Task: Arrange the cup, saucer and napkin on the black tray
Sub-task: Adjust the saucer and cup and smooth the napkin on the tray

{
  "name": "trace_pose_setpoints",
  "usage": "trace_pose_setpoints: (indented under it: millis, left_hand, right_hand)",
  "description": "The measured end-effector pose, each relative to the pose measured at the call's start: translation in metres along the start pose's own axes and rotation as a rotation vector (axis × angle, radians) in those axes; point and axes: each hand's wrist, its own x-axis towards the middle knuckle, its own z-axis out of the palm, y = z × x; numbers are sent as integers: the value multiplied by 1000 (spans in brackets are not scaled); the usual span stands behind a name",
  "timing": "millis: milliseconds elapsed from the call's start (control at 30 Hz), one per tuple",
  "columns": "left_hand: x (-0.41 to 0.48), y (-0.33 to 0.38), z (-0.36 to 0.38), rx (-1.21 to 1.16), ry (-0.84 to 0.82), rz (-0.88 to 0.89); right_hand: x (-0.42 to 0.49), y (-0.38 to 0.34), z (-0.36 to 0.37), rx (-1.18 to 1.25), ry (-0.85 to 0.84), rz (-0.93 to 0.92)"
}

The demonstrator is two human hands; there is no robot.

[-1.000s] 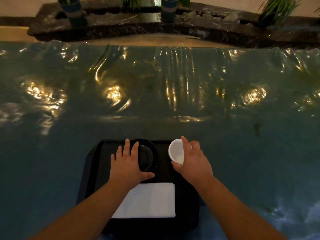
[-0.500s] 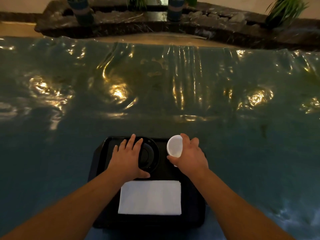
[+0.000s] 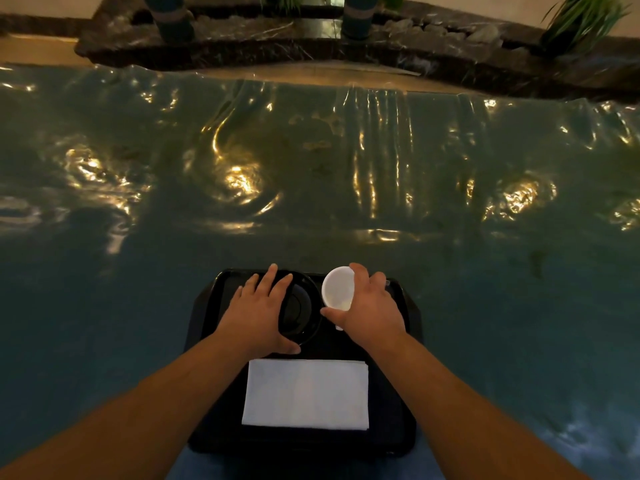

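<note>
A black tray (image 3: 398, 434) lies on the table close to me. On its far left part sits a black saucer (image 3: 303, 308), with my left hand (image 3: 258, 311) laid flat over its left side, fingers spread. My right hand (image 3: 367, 310) grips a white cup (image 3: 337, 289) from the right; the cup is tilted with its mouth facing left, just right of the saucer. A folded white napkin (image 3: 306, 393) lies flat on the near half of the tray, apart from both hands.
A shiny, wrinkled teal plastic cover (image 3: 311, 185) spreads over the whole table around the tray. Beyond the far edge runs a dark stone planter ledge (image 3: 311, 46) with pots and plants.
The cup has tilted more onto its side in my right hand. My left hand stays on the saucer. The view has shifted, so the tray sits slightly further from me.
</note>
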Motion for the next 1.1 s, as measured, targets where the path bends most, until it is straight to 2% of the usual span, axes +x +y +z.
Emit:
trace_pose_setpoints:
  millis: [133, 233, 867, 967, 1100]
  left_hand:
    - [-11, -2, 8, 9, 94, -65]
    - [-17, -1, 12, -34, 102, -104]
    - [0, -16, 11, -20, 0, 40]
    - [-9, -21, 17, -29, 81, 88]
    - [-40, -27, 35, -112, 327, 224]
  right_hand:
    - [-4, 5, 0, -5, 22, -41]
    - [-5, 5, 1, -25, 35, -67]
    - [4, 3, 0, -34, -21, -27]
    - [-9, 6, -1, -74, 31, -90]
    - [-44, 18, 1, -135, 202, -331]
